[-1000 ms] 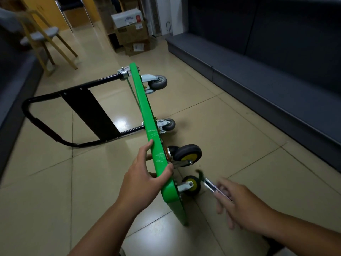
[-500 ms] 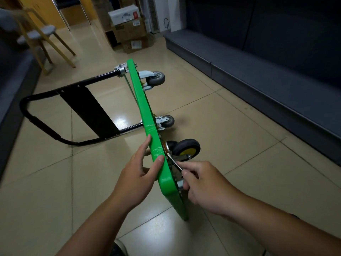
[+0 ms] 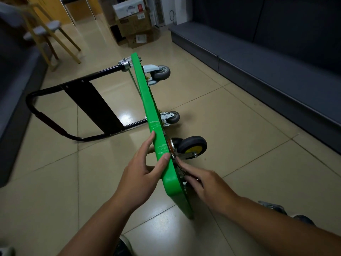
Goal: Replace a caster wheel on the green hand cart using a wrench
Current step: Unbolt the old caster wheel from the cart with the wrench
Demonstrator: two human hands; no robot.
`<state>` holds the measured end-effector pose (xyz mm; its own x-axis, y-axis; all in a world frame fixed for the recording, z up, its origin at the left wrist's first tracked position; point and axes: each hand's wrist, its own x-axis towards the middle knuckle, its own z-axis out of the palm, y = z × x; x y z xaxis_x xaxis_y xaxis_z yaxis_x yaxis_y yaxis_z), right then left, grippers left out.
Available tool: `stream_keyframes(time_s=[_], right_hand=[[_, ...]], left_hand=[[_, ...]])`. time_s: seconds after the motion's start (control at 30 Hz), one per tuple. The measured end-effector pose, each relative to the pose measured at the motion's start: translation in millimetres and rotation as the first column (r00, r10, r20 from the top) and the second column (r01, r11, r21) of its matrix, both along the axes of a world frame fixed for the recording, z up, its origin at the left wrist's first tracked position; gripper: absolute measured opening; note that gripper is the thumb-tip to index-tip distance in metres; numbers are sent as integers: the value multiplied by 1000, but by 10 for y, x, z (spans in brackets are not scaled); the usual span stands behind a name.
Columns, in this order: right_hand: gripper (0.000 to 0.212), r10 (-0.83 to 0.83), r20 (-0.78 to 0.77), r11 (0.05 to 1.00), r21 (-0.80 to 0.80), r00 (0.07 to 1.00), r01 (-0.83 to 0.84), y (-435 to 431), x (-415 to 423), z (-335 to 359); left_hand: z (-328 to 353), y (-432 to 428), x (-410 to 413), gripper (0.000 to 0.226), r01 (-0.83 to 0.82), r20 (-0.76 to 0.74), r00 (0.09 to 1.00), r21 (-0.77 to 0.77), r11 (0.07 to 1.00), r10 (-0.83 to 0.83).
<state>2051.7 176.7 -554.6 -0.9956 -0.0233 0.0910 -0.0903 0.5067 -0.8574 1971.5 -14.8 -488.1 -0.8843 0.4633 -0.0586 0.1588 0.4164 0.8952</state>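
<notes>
The green hand cart [image 3: 147,100] stands on its side edge on the tiled floor, its black handle [image 3: 55,124] lying flat to the left. My left hand [image 3: 142,174] grips the deck's upper edge, thumb over the top. My right hand [image 3: 206,187] holds a slim metal wrench [image 3: 178,166] against the underside, by the base of the black caster with a yellow hub [image 3: 193,147]. Two grey casters [image 3: 162,72] [image 3: 173,117] stick out farther along. The caster nearest me is hidden behind my right hand.
A loose caster with a metal plate [image 3: 276,209] lies on the floor past my right forearm. A dark low platform [image 3: 258,58] runs along the right. Cardboard boxes [image 3: 132,23] and a wooden chair [image 3: 49,34] stand at the back. My shoe [image 3: 121,246] is at the bottom.
My right hand came in from the floor at the right with the wrench and now holds it against the cart's underside. My left hand kept its grip on the deck edge.
</notes>
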Motion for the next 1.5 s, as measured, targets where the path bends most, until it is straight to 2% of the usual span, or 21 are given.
stream_keyframes(time_s=[0.1,0.2,0.27,0.33,0.4,0.47,0.6,0.73,0.9,1.03,1.13,1.27,1.4,1.5], right_hand=[[69,-4,-13,990,140,1000,5,-11,34,-113],[69,31,126,986,161,991,-51,154,278,-84],[52,-6,254,994,107,967,-22,284,456,20],[32,-91,360,994,-25,929,107,338,509,205],[28,-179,339,968,-107,924,226,320,404,407],[22,-210,292,951,-161,933,264,259,259,627],[28,-171,346,940,-224,922,258,94,80,882],[26,-144,388,966,-146,910,215,59,17,992],[25,-204,410,971,-29,889,236,135,2,1045],[25,-148,509,932,-215,848,292,78,-13,991],[27,-110,507,924,-266,855,276,103,-25,949],[29,6,453,946,-291,892,141,54,45,803],[35,-8,365,951,-285,931,120,12,70,452],[44,-68,189,984,-152,980,98,61,13,206]], left_hand=[[16,-3,-25,81,2,23,1000,-1,1000,-2],[45,16,-20,84,13,8,1000,-46,999,-13],[61,39,-13,86,4,-22,1000,-78,997,-6],[56,58,-8,86,-10,-40,999,-85,996,6],[44,79,-9,86,-14,-44,999,-81,997,10],[33,96,-11,86,-14,-39,999,-68,998,11],[23,110,-16,88,-14,-15,1000,-36,999,14],[17,118,-30,87,-10,-21,1000,-29,1000,9],[9,97,-32,83,2,-32,999,-47,999,-4],[11,94,-6,84,3,-45,999,-47,999,-5],[25,94,12,89,5,-38,999,-51,999,-7],[37,116,35,93,6,-12,1000,-22,1000,-6],[51,100,29,96,8,13,1000,-7,1000,-8],[57,94,31,96,13,39,999,6,1000,-13]])
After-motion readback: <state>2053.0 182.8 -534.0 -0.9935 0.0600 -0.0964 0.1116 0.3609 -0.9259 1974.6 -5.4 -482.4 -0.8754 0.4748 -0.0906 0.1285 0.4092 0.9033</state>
